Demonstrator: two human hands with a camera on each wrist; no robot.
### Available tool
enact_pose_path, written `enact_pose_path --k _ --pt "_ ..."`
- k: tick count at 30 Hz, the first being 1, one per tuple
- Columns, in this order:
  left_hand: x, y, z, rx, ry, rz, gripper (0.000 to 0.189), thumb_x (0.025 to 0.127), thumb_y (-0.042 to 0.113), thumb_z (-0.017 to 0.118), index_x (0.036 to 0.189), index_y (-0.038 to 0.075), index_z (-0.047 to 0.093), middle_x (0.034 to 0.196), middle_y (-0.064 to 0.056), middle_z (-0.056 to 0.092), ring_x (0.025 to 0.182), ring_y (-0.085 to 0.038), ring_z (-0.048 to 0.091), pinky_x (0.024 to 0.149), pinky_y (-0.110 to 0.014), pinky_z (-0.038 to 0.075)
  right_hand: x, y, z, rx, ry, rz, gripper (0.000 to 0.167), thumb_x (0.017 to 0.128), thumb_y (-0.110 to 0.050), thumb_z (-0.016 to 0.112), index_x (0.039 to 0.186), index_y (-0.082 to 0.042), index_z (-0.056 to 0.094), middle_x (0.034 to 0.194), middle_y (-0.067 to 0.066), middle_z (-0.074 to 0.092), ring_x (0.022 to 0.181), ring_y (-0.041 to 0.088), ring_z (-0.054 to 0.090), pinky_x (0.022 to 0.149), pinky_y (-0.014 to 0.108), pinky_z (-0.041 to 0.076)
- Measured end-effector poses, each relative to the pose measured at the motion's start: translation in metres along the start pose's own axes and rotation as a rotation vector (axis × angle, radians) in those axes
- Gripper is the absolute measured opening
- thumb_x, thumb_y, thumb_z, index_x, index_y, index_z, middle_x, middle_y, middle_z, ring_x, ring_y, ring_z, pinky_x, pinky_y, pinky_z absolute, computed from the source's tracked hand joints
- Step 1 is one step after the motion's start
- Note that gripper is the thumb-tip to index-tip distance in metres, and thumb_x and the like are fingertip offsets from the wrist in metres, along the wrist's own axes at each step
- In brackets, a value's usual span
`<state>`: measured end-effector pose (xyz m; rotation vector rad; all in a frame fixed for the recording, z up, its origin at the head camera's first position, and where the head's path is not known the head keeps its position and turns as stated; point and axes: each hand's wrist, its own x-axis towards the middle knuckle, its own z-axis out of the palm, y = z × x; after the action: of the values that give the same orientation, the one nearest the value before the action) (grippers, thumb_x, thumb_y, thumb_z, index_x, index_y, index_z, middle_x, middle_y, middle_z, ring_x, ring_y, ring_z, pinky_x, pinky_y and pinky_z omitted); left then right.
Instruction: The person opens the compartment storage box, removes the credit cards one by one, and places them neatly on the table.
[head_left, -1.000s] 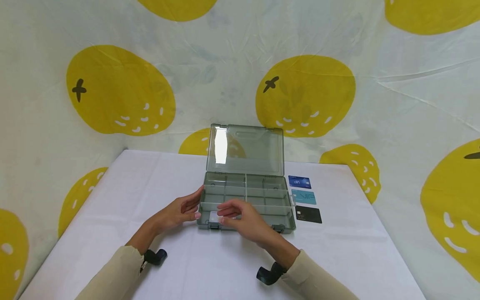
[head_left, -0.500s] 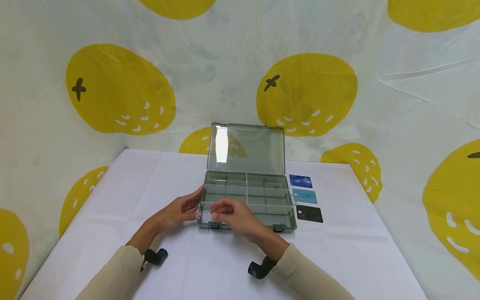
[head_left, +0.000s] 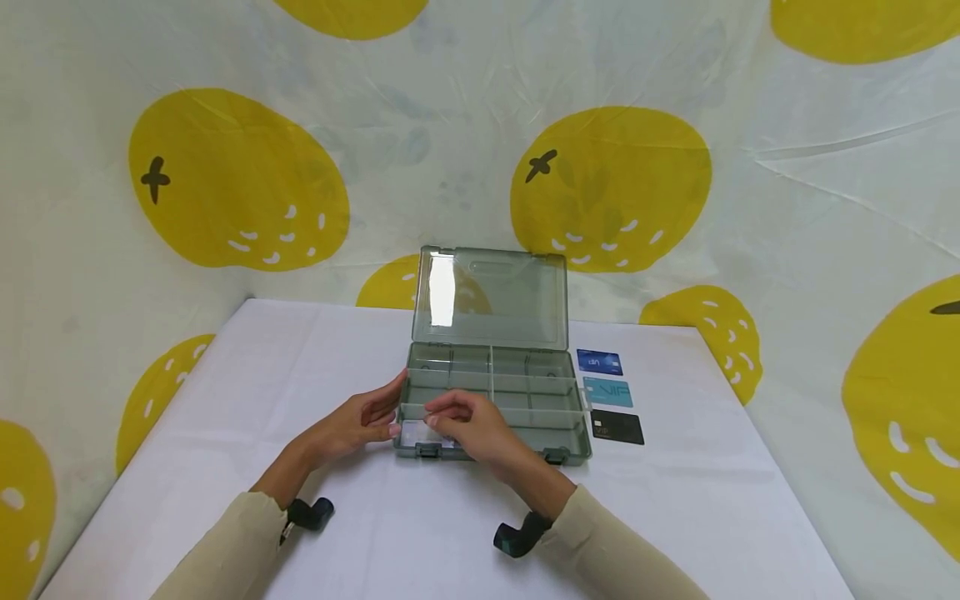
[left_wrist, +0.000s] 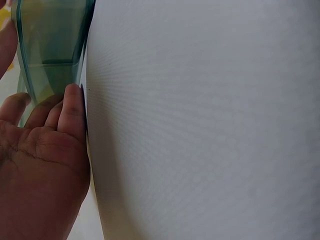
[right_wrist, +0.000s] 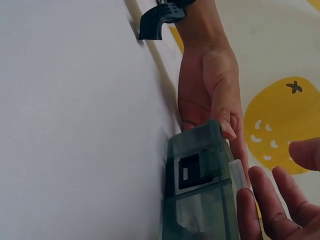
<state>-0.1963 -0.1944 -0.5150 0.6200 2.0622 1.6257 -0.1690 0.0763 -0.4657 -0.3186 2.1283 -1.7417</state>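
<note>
A grey see-through compartment box [head_left: 547,421] stands on the white table with its lid [head_left: 502,300] raised. My left hand [head_left: 347,429] rests against the box's left wall, with the thumb at the near left corner. In the left wrist view the fingers [left_wrist: 71,112] lie along the box wall. Over the front left compartment my right hand [head_left: 476,427] hovers, its fingers bent loosely. In the right wrist view thumb and fingers [right_wrist: 267,200] stand apart, with nothing seen between them. A pale, whitish card-like piece [head_left: 416,433] lies in that compartment, partly hidden by the right hand.
Right of the box lie a blue card [head_left: 599,362], a teal card [head_left: 609,392] and a black card [head_left: 617,427] in a column. Clear dividers [head_left: 492,375] split the box. A fruit-patterned cloth [head_left: 450,167] hangs behind the table.
My right hand has shifted a little left over the front compartment. More of the pale piece shows there now. The left hand has stayed at the box's left side.
</note>
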Motion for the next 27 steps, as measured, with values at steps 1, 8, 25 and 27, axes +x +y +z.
enact_pose_path --k 1,8,25,27 --pt "0.0 0.0 0.0 -0.001 -0.001 0.002 0.095 0.101 0.008 0.072 0.172 0.016 0.009 0.181 -0.003 0.006 0.167 -0.033 0.013 0.129 -0.041 0.025 -0.001 -0.001 0.0 0.01 0.015 0.001 0.025 0.1 -0.017 0.075 0.122 -0.005 0.075 0.113 0.007 0.08 0.095 0.01 0.07 0.088 0.032 0.061" --pt "0.0 0.001 0.0 -0.02 -0.003 -0.001 0.095 0.102 0.006 0.071 0.172 0.016 0.008 0.181 -0.003 0.005 0.167 -0.032 0.013 0.129 -0.04 0.025 -0.008 -0.005 0.0 0.079 0.085 -0.006 0.028 0.1 -0.012 0.074 0.124 0.001 0.071 0.111 0.012 0.078 0.094 0.014 0.069 0.088 0.035 0.062" --pt "0.002 -0.001 0.0 -0.01 -0.003 -0.007 0.095 0.102 0.008 0.071 0.172 0.016 0.008 0.181 -0.002 0.006 0.167 -0.032 0.014 0.128 -0.039 0.026 -0.013 -0.001 0.011 0.012 0.178 -0.076 0.026 0.093 -0.005 0.08 0.118 -0.003 0.077 0.124 0.015 0.074 0.117 0.034 0.069 0.08 0.022 0.059" --pt "0.001 -0.001 0.0 -0.01 -0.002 -0.007 0.095 0.102 0.008 0.071 0.173 0.017 0.008 0.181 -0.002 0.006 0.167 -0.032 0.014 0.128 -0.04 0.026 -0.014 0.0 0.011 0.004 0.187 -0.069 0.025 0.093 -0.006 0.08 0.118 -0.005 0.078 0.123 0.01 0.075 0.12 0.035 0.068 0.08 0.023 0.06"
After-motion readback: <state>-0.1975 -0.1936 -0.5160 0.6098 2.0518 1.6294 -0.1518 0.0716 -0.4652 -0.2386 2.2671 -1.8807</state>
